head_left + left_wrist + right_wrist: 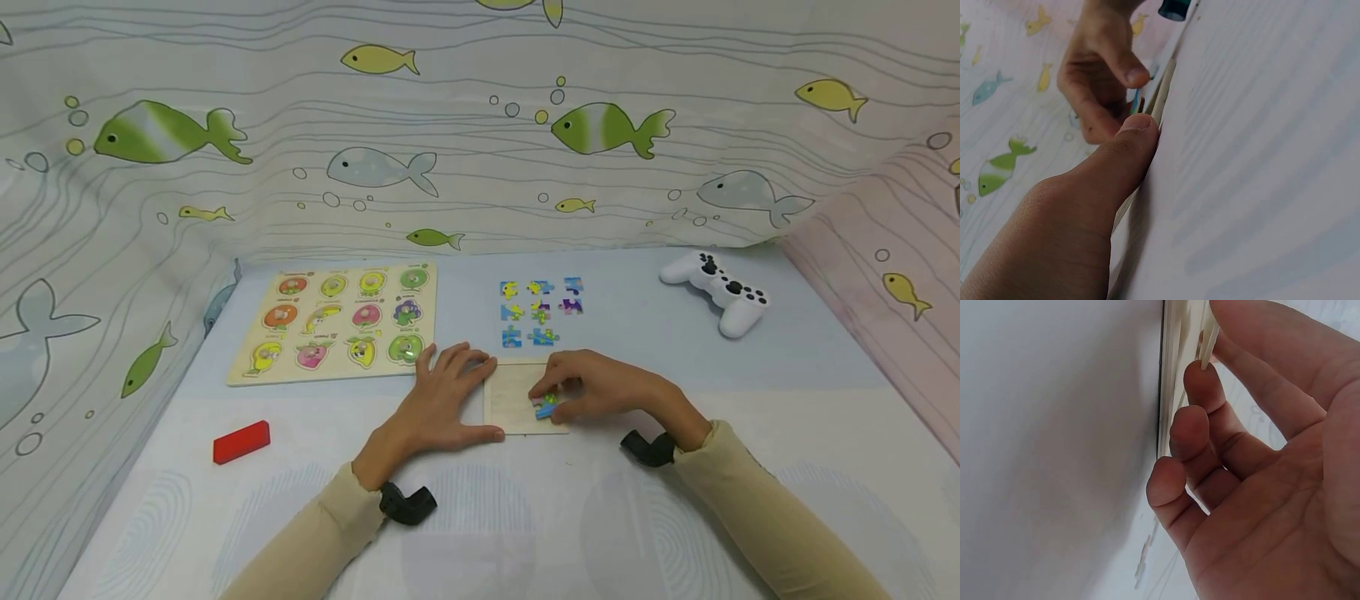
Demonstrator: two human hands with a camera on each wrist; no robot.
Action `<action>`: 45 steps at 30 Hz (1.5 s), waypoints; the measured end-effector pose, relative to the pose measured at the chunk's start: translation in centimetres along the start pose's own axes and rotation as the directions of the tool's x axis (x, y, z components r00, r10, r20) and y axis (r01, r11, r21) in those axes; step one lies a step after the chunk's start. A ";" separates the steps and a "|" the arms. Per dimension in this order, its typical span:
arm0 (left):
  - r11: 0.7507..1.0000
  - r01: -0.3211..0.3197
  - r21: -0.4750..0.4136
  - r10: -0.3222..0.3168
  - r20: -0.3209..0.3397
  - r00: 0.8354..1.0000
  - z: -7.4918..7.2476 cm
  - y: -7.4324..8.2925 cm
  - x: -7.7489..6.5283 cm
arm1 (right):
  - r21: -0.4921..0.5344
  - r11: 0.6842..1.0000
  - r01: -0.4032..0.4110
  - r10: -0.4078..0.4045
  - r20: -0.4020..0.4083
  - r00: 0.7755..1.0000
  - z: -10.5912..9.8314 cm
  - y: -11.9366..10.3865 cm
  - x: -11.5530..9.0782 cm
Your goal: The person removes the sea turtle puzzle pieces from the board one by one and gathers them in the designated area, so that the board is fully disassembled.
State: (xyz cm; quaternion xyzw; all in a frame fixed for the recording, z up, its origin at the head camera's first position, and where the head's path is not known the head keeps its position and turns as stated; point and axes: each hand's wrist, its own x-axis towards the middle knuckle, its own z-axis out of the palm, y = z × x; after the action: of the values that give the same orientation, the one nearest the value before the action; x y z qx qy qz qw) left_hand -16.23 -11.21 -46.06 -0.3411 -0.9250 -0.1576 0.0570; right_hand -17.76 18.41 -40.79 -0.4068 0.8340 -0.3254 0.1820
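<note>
A shallow wooden puzzle tray (513,400) lies flat on the table with its bare wood showing. My right hand (603,385) pinches a colourful jigsaw piece (545,412) between thumb and fingers, low over the tray's right side. In the right wrist view the piece's pale edge (1209,340) shows between the thumb and fingers. At the tray's left edge, my left hand (442,404) rests with fingers spread, its thumb along the near left corner. The left wrist view shows the left thumb (1138,125) against the tray's rim. Several loose jigsaw pieces (512,313) lie in rows beyond the tray.
A wooden fruit peg board (345,312) lies at the back left. Closer on that side sits a red block (242,442). A white game controller (717,292) lies at the back right. Fish-patterned cloth (465,125) rises behind the table.
</note>
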 end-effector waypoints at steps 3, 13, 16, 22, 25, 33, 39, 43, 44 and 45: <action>1.000 0.003 0.004 -0.003 0.003 1.000 0.0 0.0 0.0 | 0.007 1.000 -0.003 0.003 -0.011 1.000 -0.2 0.2 -0.1; 1.000 0.009 0.007 -0.009 0.012 1.000 0.0 0.1 0.0 | 0.018 0.996 -0.086 0.087 -0.079 0.993 -1.1 1.5 -0.4; 1.000 0.006 0.006 -0.006 0.006 1.000 0.0 0.1 0.0 | 0.026 0.994 -0.108 0.110 -0.124 0.986 -1.5 1.9 -0.7; 1.000 -0.008 -0.004 0.008 -0.014 1.000 -0.1 0.3 -0.1 | 0.009 0.988 -0.155 0.153 -0.220 0.963 -2.3 3.1 -1.5; 1.000 -0.005 -0.003 0.005 -0.011 1.000 -0.2 0.3 -0.1 | 0.012 0.984 -0.179 0.176 -0.248 0.953 -2.7 3.8 -1.8; 1.000 -0.004 0.000 0.004 -0.010 1.000 -0.2 0.3 -0.1 | -0.012 0.969 -0.247 0.236 -0.248 0.940 -3.6 5.0 -2.2; 1.000 0.004 0.015 -0.004 0.005 1.000 -0.2 0.3 -0.1 | -0.012 0.959 -0.284 0.273 -0.241 0.931 -3.9 5.4 -2.1; 1.000 0.015 0.014 -0.015 0.020 1.000 -0.2 0.4 -0.1 | -0.015 0.959 -0.284 0.272 -0.247 0.930 -4.0 5.7 -2.0; 1.000 0.016 0.014 -0.016 0.020 1.000 -0.2 0.4 -0.1 | -0.017 0.958 -0.285 0.272 -0.250 0.929 -4.0 5.8 -1.9; 1.000 0.016 0.014 -0.016 0.021 1.000 -0.2 0.4 -0.1 | -0.019 0.959 -0.284 0.271 -0.252 0.929 -4.0 5.9 -1.9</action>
State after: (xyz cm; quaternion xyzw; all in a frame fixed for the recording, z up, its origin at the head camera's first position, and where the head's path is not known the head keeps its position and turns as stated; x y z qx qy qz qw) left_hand -15.84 -11.06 -45.76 -0.3350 -0.9292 -0.1480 0.0483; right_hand -22.24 24.18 -41.87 -0.2461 0.9078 -0.3212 0.1098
